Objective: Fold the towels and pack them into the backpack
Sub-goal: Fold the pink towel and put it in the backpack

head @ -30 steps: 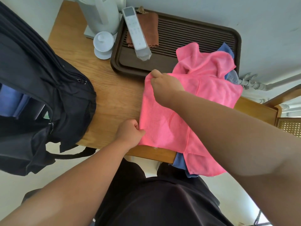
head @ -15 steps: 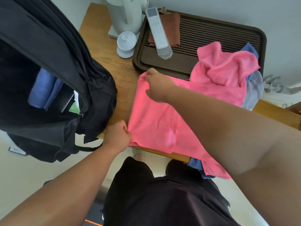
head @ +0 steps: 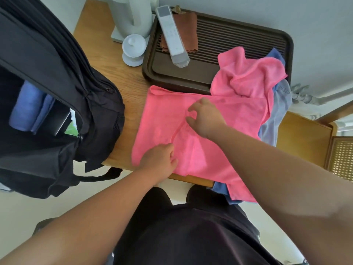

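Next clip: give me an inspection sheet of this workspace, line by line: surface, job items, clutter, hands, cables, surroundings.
Surface: wooden table, bare wood showing at left.
Job items: pink towel spread flat, its corner hanging off the front edge; crumpled pink towel on blue cloth; black backpack open, folded blue towels inside.
Clutter: brown tray holding a remote and a brown cloth; white lidded cup; white kettle.
Hands: left hand and right hand on the spread towel, fingers loose.
Cables: nothing seen.
Surroundings: white wall; pipes; cane-panelled furniture.
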Available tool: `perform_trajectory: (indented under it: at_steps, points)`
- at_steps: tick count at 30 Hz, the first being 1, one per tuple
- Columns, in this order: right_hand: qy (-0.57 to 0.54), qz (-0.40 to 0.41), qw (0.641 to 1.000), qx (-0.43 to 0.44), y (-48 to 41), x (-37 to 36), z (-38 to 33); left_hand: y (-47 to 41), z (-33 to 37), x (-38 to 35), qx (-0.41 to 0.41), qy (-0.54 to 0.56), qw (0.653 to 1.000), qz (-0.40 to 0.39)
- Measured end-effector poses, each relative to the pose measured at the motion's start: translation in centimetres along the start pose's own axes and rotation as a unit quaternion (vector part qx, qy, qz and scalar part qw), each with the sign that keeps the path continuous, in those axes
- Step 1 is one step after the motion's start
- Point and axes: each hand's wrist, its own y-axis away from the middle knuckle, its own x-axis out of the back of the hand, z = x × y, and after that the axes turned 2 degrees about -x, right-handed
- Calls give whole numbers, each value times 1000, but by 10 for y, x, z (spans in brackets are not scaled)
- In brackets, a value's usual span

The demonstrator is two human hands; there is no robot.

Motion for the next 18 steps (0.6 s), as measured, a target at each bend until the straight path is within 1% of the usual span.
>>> perform_trajectory:
  at_steps: [2, 3, 5, 9, 12, 14, 18]
  points:
    - [3, -29, 998, -56, 7, 2, 22, -6, 16, -11, -30, -3, 999, -13]
    - [7, -48, 996, -69, 10, 2, 30, -8, 22, -16, -40, -10, 999, -18]
    - [12, -73, 995, -62, 13, 0, 40, -10, 30, -24, -44, -35, 998, -32]
    - [20, -87, 995, -49, 17, -1, 46, -12, 36, -37, -30, -107, 993, -48]
    - [73, -90, 993, -26, 15, 1, 42, -14, 38, -45, -19, -137, 990, -42]
    - [87, -90, 992, -23, 11, 4, 38, -15, 40, -47, -17, -148, 988, -39]
    - [66, -82, 994, -38, 2, 5, 32, -16, 41, -46, -21, -134, 990, -32]
